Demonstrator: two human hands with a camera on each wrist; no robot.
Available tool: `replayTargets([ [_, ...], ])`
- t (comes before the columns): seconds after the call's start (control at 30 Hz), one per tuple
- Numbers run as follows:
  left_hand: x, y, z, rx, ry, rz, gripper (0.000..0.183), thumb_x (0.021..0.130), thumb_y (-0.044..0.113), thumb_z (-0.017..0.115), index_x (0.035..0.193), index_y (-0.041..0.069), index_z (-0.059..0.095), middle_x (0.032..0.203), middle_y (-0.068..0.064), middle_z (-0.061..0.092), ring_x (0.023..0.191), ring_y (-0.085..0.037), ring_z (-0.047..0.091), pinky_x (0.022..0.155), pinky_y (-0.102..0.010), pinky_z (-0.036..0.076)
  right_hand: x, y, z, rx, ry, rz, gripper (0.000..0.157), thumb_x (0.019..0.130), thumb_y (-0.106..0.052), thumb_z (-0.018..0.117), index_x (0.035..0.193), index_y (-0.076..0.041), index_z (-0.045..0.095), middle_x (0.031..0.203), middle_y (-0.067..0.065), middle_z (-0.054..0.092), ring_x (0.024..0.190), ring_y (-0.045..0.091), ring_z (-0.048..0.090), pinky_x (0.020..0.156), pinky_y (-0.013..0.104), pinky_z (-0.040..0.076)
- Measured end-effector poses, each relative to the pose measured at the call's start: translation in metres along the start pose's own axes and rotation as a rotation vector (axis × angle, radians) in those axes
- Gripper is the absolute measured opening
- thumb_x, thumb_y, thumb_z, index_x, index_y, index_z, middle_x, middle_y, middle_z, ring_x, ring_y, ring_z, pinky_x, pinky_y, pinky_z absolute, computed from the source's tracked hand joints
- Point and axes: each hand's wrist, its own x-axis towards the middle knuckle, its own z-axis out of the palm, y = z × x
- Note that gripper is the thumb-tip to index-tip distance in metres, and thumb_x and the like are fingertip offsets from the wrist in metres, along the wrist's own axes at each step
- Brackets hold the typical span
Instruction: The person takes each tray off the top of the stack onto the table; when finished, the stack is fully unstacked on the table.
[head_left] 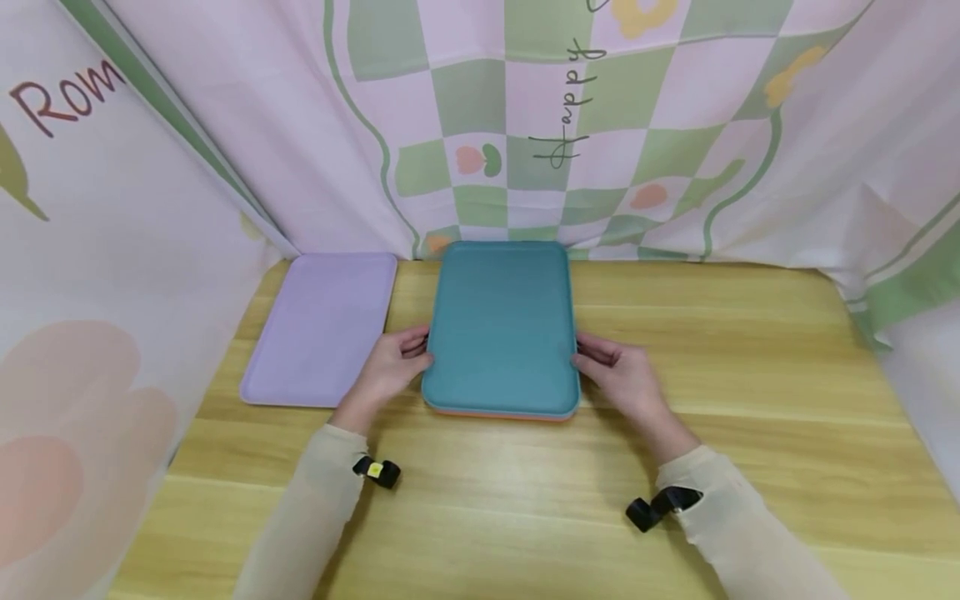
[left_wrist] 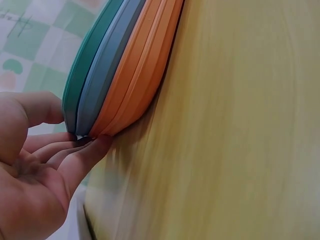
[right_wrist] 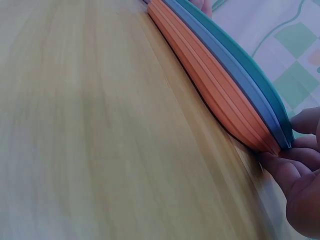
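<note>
A teal rectangular tray tops a stack at the back middle of the wooden table. Below it, the wrist views show a blue-grey tray and orange trays at the bottom. My left hand grips the stack's left side, thumb on the teal rim and fingers along the edges underneath. On the opposite side my right hand holds the rim the same way, its thumb against the teal edge. The fingertips are partly hidden, so how many trays they reach under is hard to tell.
A lilac tray lies flat on the table to the left of the stack, close to my left hand and forearm. Behind the wooden table hangs a checked curtain. Another patterned cloth borders the left side.
</note>
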Motion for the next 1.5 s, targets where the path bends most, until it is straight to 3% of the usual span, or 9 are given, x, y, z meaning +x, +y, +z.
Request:
replayTargets([
  [0.37,-0.009,-0.009,-0.024,0.062,0.046,0.005,0.054,0.103,-0.001,0.061,0.155,-0.01,0.05,0.155,-0.032,0.056,0.145,-0.044,0.057,0.119,-0.049,0.051,0.006,-0.006,0.03,0.0,0.0,-0.045,0.046,0.103,-0.011,0.074,0.147,0.0,0.064,0.142,0.021,0.069,0.135,0.034,0.066,0.089,0.004,0.053],
  [0.5,-0.014,-0.012,-0.032,0.069,0.064,-0.024,0.054,0.104,0.001,0.061,0.156,-0.007,0.05,0.156,-0.03,0.056,0.146,-0.042,0.057,0.119,-0.05,0.051,0.007,-0.01,0.039,-0.026,-0.002,-0.059,0.046,0.102,-0.011,0.074,0.146,0.001,0.065,0.14,0.021,0.07,0.134,0.033,0.067,0.09,0.005,0.053],
  [0.8,-0.022,-0.013,-0.044,0.116,0.114,-0.016,0.052,0.106,0.004,0.061,0.157,-0.003,0.052,0.158,-0.027,0.056,0.149,-0.039,0.054,0.12,-0.051,0.05,0.01,-0.017,0.055,-0.029,-0.011,-0.077,0.044,0.102,-0.011,0.074,0.144,0.001,0.067,0.139,0.021,0.071,0.133,0.034,0.068,0.105,0.03,0.059],
  [0.87,-0.024,-0.014,-0.046,0.133,0.124,-0.006,0.051,0.106,0.003,0.06,0.156,-0.003,0.053,0.157,-0.027,0.057,0.149,-0.039,0.054,0.12,-0.051,0.05,0.011,-0.018,0.059,-0.017,-0.021,-0.076,0.044,0.103,-0.011,0.074,0.144,0.002,0.066,0.14,0.022,0.07,0.134,0.034,0.068,0.105,0.03,0.059],
  [0.97,-0.025,-0.015,-0.049,0.15,0.145,0.012,0.05,0.106,0.003,0.059,0.156,-0.002,0.055,0.154,-0.026,0.06,0.142,-0.038,0.061,0.109,-0.04,0.058,0.011,-0.019,0.063,0.001,-0.029,-0.075,0.045,0.102,-0.011,0.074,0.144,0.002,0.066,0.141,0.022,0.069,0.134,0.035,0.068,0.105,0.029,0.059],
  [1.1,-0.024,-0.018,-0.054,0.176,0.172,0.033,0.049,0.105,0.002,0.06,0.154,-0.003,0.056,0.152,-0.026,0.061,0.138,-0.039,0.064,0.107,-0.04,0.06,0.012,-0.022,0.069,0.031,-0.027,-0.081,0.044,0.101,-0.007,0.075,0.143,0.003,0.066,0.14,0.023,0.07,0.133,0.035,0.068,0.101,0.025,0.06],
  [1.17,-0.023,-0.02,-0.057,0.18,0.173,0.029,0.049,0.106,0.003,0.059,0.154,-0.006,0.054,0.154,-0.027,0.059,0.143,-0.041,0.06,0.117,-0.05,0.053,0.012,-0.024,0.073,0.047,-0.025,-0.081,0.044,0.1,-0.006,0.075,0.143,0.004,0.067,0.14,0.023,0.07,0.133,0.035,0.069,0.1,0.023,0.06],
  [1.23,-0.023,-0.023,-0.061,0.172,0.167,0.009,0.05,0.107,0.005,0.058,0.155,-0.006,0.053,0.155,-0.028,0.058,0.144,-0.042,0.058,0.119,-0.053,0.051,0.012,-0.025,0.075,0.064,-0.023,-0.076,0.044,0.1,-0.004,0.075,0.142,0.004,0.066,0.14,0.023,0.07,0.133,0.035,0.068,0.1,0.022,0.06],
  [1.5,-0.02,-0.036,-0.071,0.07,0.107,-0.08,0.051,0.111,0.013,0.059,0.16,0.001,0.05,0.159,-0.023,0.056,0.15,-0.037,0.054,0.122,-0.048,0.049,0.015,-0.029,0.085,0.092,-0.01,-0.052,0.044,0.1,-0.004,0.073,0.142,0.007,0.065,0.139,0.026,0.069,0.134,0.038,0.067,0.103,0.026,0.06],
])
